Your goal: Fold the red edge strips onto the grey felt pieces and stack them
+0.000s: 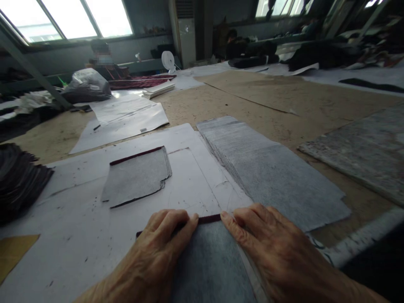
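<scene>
A grey fabric piece (211,256) lies right in front of me, its far edge folded over into a narrow dark maroon strip. My left hand (158,240) is closed on that fold, thumb and curled fingers pressing at its left part. At the fold's right end, my right hand (268,240) grips the edge in the same way, its thumb pointing inward. Between the two thumbs a short length of the maroon strip shows. Farther off to the left, a small pile of similar grey pieces (135,174) with a maroon far edge rests on a white sheet (75,227).
Right of the white sheet lies a stack of grey fabric pieces (268,168). A dark fabric stack (19,181) stands at the left edge, near brown card (15,252). Brown paper (252,92) covers the table beyond. A mottled slab (362,147) is at right. People sit in the background.
</scene>
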A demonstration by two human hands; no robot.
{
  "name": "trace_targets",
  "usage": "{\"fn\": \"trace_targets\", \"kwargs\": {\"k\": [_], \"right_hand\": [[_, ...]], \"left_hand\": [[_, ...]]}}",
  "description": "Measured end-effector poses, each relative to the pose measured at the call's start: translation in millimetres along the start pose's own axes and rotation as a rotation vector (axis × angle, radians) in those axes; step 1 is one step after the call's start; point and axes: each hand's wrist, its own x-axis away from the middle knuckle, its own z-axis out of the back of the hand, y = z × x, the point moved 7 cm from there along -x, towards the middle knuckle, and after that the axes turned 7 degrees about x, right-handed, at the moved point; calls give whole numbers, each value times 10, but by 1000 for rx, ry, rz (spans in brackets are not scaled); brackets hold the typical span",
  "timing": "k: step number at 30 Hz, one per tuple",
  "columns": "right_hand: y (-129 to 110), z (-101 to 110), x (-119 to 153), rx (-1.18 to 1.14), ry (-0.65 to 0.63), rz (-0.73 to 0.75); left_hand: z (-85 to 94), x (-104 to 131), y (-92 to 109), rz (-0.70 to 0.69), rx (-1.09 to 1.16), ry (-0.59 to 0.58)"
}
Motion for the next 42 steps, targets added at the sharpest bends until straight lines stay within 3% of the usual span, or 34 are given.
{"fn": "trace_targets", "kwargs": {"k": [4,6,9,12,15,18,22,25,28,33,36,39,42], "right_hand": [[281,51,-1,-260,15,-217],[355,138,-30,-251,89,-302],[149,240,-163,-119,200,-173],[-206,133,-302,-73,167,38],[-347,-8,-356,-78,113,83],[-265,-42,-340,-168,77,41],[26,-45,-308,-393,-16,-171],[149,34,-346,-348,73,-235],[103,42,-475,-227,94,-157],[-206,-127,-669,-120,-73,80],[-325,-179,-696,-95,-41,120],[-337,-199,-701,-128,5,172],[-205,-207,-727,-164,-39,149]], "left_hand": [[21,103,-21,-36,-34,36],[5,108,-17,-50,-28,32],[-11,97,-1,-52,-32,22],[-21,95,2,-34,-16,2],[-10,109,-34,-2,36,-2],[61,138,-138,79,94,49],[172,179,-329,260,101,105],[188,166,-402,337,100,68],[182,136,-413,348,126,42],[196,125,-360,299,187,109],[200,127,-335,275,235,125],[238,133,-364,280,241,124],[352,161,-444,339,212,169]]}}
